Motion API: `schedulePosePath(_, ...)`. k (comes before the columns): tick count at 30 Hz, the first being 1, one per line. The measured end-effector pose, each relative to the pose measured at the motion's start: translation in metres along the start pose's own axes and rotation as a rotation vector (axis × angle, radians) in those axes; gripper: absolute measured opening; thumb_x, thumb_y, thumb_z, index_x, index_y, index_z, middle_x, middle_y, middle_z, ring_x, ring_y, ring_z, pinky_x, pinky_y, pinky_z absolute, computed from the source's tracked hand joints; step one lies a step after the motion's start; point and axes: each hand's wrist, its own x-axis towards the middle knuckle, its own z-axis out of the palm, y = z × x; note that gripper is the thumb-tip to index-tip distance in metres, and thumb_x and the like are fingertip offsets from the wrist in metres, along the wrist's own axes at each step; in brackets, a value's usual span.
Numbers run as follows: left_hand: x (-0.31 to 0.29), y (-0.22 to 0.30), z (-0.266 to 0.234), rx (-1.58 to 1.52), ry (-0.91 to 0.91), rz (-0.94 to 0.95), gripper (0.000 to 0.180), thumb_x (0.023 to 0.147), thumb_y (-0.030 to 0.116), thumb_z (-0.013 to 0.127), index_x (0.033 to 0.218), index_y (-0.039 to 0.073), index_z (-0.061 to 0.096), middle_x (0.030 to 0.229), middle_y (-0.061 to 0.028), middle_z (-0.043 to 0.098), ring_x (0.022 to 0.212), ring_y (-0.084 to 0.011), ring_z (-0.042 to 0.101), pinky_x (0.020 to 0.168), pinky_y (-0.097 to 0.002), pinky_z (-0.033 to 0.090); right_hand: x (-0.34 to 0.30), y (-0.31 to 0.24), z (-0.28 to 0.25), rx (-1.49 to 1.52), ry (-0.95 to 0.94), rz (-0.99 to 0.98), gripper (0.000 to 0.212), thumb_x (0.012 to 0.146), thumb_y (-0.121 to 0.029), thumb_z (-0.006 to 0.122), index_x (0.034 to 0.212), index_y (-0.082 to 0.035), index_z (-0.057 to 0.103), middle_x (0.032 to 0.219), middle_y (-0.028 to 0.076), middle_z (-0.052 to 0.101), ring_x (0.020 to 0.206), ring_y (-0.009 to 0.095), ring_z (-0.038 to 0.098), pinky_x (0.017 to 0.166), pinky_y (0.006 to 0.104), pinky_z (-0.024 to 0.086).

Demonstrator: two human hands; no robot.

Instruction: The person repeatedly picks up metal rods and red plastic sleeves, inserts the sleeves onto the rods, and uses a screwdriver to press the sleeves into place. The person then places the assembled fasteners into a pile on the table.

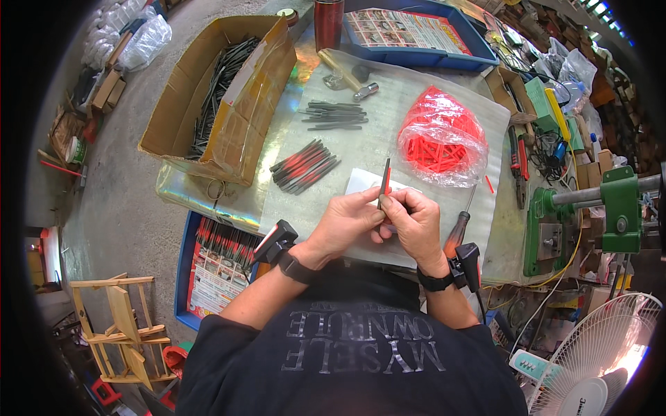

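Observation:
In front of my chest, my left hand (pixel 352 223) pinches a slim dark metal rod (pixel 384 186) that points up and away from me. My right hand (pixel 415 216) is closed beside it, thumb and fingertips meeting the rod's lower part. A narrow red plastic strip (pixel 390 172) shows along the rod's right side; which fingers grip it I cannot tell. Beyond my left hand lie a row of dark rods with red middles (pixel 304 166) and a pile of plain dark rods (pixel 334 116). A clear bag of red plastic strips (pixel 444 142) stands beyond my right hand.
An open cardboard box (pixel 243 132) of dark rods stands at the left. Hammers (pixel 347 73) lie at the back, near a blue tray (pixel 423 59). A screwdriver (pixel 458 232), pliers (pixel 519 163) and a green metal fixture (pixel 544 232) are at the right. Another blue tray (pixel 182 298) sits lower left.

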Motion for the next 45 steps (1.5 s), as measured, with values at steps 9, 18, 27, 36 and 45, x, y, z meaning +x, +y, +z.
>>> schedulePosePath(9, -0.001, -0.003, -0.001, 0.077, -0.004, 0.05, 0.039, 0.087, 0.008, 0.06, 0.125, 0.005, 0.052, 0.073, -0.0056, 0.063, 0.062, -0.0098, 0.059, 0.054, -0.0205, 0.048, 0.001, 0.002, -0.003, -0.04, -0.045, 0.034, 0.017, 0.087, -0.011, 0.06, 0.082, 0.004, 0.062, 0.063, 0.004, 0.062, 0.049, 0.007, 0.056, 0.044, 0.0216, 0.043)
schedulePosePath(18, -0.005, 0.001, 0.001, -0.001, -0.063, 0.012, 0.054, 0.087, 0.006, 0.059, 0.137, 0.007, 0.037, 0.073, -0.0055, 0.061, 0.061, -0.0097, 0.058, 0.052, -0.02, 0.046, 0.008, -0.001, -0.01, 0.151, -0.074, 0.001, 0.016, 0.089, -0.007, 0.057, 0.099, 0.005, 0.059, 0.075, 0.004, 0.062, 0.06, 0.008, 0.058, 0.052, 0.0206, 0.046)
schedulePosePath(27, -0.009, -0.003, 0.006, 0.433, 0.08, -0.02, 0.022, 0.086, 0.005, 0.059, 0.107, 0.0, 0.061, 0.078, -0.0067, 0.065, 0.066, -0.0089, 0.061, 0.057, -0.0217, 0.048, 0.001, 0.015, -0.016, 0.171, 0.123, -0.055, 0.009, 0.087, -0.007, 0.06, 0.091, 0.001, 0.06, 0.079, 0.001, 0.061, 0.069, 0.004, 0.053, 0.059, 0.0201, 0.043)
schedulePosePath(36, -0.009, 0.014, -0.024, 1.157, 0.241, 0.463, 0.012, 0.08, 0.001, 0.062, 0.091, -0.003, 0.064, 0.074, -0.0109, 0.063, 0.06, -0.0169, 0.061, 0.055, -0.0271, 0.048, -0.016, 0.032, -0.119, -1.191, 0.5, 0.001, 0.04, 0.084, -0.033, 0.06, 0.107, -0.001, 0.056, 0.09, 0.019, 0.061, 0.074, 0.033, 0.061, 0.069, 0.0421, 0.048)
schedulePosePath(45, 0.011, 0.0, -0.024, 1.392, 0.168, 0.502, 0.008, 0.076, 0.002, 0.063, 0.083, 0.0, 0.064, 0.078, -0.0145, 0.059, 0.072, -0.0314, 0.058, 0.063, -0.0372, 0.047, -0.035, 0.065, -0.14, -0.886, 0.516, 0.186, 0.051, 0.08, -0.024, 0.062, 0.122, 0.0, 0.046, 0.095, 0.02, 0.059, 0.079, 0.031, 0.061, 0.073, 0.0378, 0.048)
